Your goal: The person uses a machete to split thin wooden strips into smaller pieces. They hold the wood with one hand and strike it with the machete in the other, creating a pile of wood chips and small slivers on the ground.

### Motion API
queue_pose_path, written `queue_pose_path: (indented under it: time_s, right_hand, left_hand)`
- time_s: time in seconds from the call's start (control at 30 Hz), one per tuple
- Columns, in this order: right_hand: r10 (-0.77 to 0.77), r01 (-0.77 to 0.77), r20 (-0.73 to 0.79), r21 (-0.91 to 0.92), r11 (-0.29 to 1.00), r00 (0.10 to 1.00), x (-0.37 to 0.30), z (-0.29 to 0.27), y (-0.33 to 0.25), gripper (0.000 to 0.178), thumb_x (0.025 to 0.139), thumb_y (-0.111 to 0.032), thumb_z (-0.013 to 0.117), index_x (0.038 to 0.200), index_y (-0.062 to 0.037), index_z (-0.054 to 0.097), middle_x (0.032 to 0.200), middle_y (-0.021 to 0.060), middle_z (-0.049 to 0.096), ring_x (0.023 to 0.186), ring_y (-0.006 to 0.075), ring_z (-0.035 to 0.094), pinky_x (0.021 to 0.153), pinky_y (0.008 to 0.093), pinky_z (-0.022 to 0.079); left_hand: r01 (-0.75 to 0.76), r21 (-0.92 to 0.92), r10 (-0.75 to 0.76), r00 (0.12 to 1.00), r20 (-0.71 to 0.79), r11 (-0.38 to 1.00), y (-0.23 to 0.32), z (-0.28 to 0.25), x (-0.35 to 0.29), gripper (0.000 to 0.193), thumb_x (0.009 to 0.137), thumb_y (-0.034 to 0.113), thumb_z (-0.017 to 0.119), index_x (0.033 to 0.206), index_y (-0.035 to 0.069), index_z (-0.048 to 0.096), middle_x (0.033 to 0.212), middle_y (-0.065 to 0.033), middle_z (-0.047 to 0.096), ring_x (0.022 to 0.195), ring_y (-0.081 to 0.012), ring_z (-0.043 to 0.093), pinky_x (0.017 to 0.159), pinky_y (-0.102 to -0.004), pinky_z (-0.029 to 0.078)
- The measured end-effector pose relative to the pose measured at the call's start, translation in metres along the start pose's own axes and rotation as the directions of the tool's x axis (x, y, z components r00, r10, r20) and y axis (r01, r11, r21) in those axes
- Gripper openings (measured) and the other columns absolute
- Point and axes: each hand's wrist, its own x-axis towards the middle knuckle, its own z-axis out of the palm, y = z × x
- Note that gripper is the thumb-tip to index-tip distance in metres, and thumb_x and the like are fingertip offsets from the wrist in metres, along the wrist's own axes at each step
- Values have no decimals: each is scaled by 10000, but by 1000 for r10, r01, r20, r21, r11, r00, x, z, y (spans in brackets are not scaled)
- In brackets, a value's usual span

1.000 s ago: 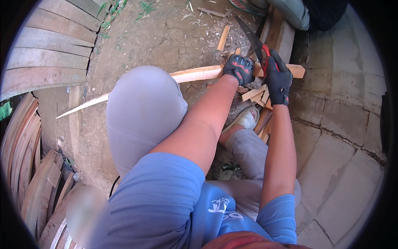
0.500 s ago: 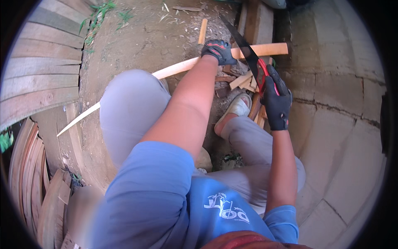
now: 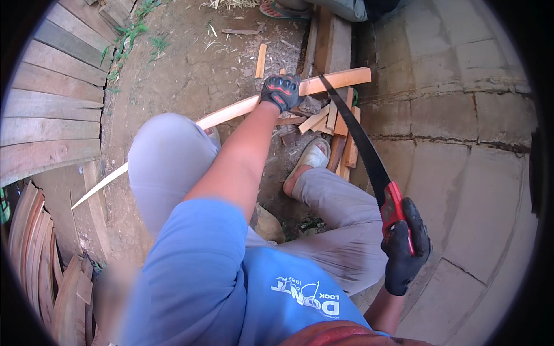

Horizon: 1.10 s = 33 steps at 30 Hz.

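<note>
Room over concrete (image 3: 456, 179) right of the saw blade (image 3: 365, 141) — offcuts (image 3: 315, 120), sandalled foot (image 3: 315, 155) leftward

The saw's blade (image 3: 373, 158) looks like dark, smooth metal, its red handle (image 3: 393, 207) glossy plastic; the strip (image 3: 228, 111) is bare wood, the ground (image 3: 190, 75) rough, matt earth.

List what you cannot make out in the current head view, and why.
Head view:
Long wood strip, middle: hidden by the bent knee.
Left hand, palm: hidden under its gloved back.
Other person, upper body: cut off by the top edge.
Patch at lower left: blurred.
</note>
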Motion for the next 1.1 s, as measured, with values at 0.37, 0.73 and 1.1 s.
queue_pose_path:
  time_s: [0.37,0.73,1.1]
  right_hand:
    - [-104,90,81,158,983,991,124,116,1,461,946,-175,780,1386,-49,722,1317,162,756,1211,248,726,1013,383,553]
    - [-173,170,-2,211,963,985,268,302,25,465,925,-397,763,1292,-114,790,1231,153,796,1150,306,753,1040,377,541]
    - [-149,139,71,137,981,986,259,307,37,407,970,-353,709,1320,-158,781,1217,186,790,1140,338,755,1035,399,551]
  left_hand:
    - [232,-64,-210,946,247,971,-6,-12,18,580,832,573,761,1287,212,775,1304,-125,754,1204,-324,730,1034,-465,581]
    - [281,-186,-211,923,322,942,-13,-19,22,638,816,567,792,1329,189,764,1364,-154,732,1245,-313,717,1081,-459,563]
    - [261,-202,-196,935,296,944,-20,-11,26,611,818,555,781,1277,152,792,1336,-177,743,1230,-340,718,1066,-462,563]
